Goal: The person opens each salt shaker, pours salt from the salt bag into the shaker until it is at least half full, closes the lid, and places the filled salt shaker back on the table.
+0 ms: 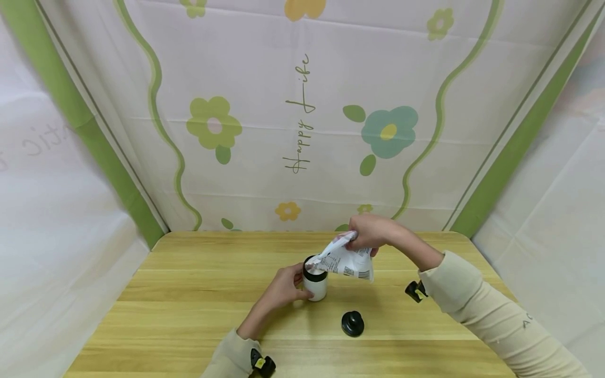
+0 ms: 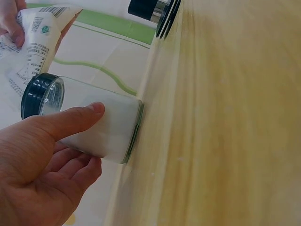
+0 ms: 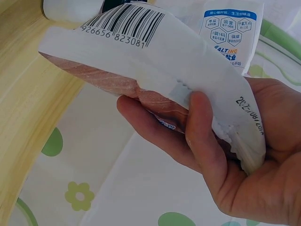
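Note:
On the table stands a glass jar [image 1: 315,286] with a black rim, mostly filled with white grains in the left wrist view. My left hand [image 1: 285,286] holds it, thumb on the near side and fingers around the other [image 2: 51,165]. In my right hand [image 1: 373,232] is a white printed salt bag [image 1: 347,261], gripped at its upper end and tipped over the jar. The bag's lower corner meets the jar's mouth. A barcode and a pinkish panel show on the bag [image 3: 127,52] in the right wrist view.
A black knobbed lid [image 1: 352,323] lies on the wooden table [image 1: 189,304], to the right and nearer than the jar. Behind the table hangs a flowered white curtain [image 1: 264,68], with more curtain on both sides.

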Motion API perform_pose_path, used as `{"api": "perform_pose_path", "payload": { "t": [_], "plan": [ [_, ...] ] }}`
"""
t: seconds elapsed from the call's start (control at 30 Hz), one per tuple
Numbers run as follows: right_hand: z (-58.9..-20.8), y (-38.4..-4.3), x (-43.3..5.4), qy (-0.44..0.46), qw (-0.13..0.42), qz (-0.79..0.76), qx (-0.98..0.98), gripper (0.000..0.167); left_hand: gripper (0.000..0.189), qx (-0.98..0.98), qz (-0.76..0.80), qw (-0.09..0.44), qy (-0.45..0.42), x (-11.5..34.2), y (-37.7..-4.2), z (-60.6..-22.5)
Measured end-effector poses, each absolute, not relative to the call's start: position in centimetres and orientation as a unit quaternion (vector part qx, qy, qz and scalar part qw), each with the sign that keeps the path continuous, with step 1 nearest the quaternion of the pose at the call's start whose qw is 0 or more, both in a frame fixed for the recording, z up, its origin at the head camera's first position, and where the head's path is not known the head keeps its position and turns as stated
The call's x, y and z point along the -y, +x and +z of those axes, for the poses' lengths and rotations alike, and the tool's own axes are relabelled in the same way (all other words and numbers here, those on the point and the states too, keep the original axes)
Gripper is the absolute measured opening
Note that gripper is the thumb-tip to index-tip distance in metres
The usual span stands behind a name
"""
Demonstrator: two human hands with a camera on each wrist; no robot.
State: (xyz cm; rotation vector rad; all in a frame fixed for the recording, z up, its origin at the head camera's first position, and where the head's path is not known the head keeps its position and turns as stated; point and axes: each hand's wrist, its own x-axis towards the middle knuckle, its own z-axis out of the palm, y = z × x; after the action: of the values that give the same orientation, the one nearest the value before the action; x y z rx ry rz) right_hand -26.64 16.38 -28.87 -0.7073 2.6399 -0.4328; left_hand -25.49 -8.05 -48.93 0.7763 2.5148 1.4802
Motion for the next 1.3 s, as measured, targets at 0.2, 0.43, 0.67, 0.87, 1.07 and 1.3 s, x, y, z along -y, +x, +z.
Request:
{"api": "perform_pose_path", "payload": {
  "t": [0.2, 0.43, 0.67, 0.87, 1.07, 1.3],
  "plan": [
    [-28.92, -26.66, -16.37, -0.248, 0.187, -0.156, -0.937, 0.009, 0.068, -0.832, 0.488, 0.061, 0.257, 8.08, -25.5, -49.06],
    [-28.94, -26.73, -16.36, -0.248, 0.186, -0.151, -0.939, 0.009, 0.068, -0.835, 0.484, 0.057, 0.257, 8.11, -25.59, -49.14],
    [-28.85, -26.75, -16.37, -0.246, 0.189, -0.152, -0.939, 0.01, 0.067, -0.834, 0.486, 0.06, 0.255, 8.03, -25.54, -49.0],
    [-28.77, -26.71, -16.34, -0.249, 0.187, -0.15, -0.939, 0.01, 0.066, -0.834, 0.486, 0.061, 0.255, 8.05, -25.48, -48.92],
    [-28.82, -26.7, -16.3, -0.249, 0.186, -0.151, -0.938, 0.01, 0.065, -0.835, 0.484, 0.059, 0.255, 8.09, -25.48, -49.0],
    [-28.87, -26.68, -16.3, -0.248, 0.186, -0.15, -0.939, 0.009, 0.067, -0.835, 0.485, 0.065, 0.252, 8.07, -25.48, -48.88]
  ]
}}
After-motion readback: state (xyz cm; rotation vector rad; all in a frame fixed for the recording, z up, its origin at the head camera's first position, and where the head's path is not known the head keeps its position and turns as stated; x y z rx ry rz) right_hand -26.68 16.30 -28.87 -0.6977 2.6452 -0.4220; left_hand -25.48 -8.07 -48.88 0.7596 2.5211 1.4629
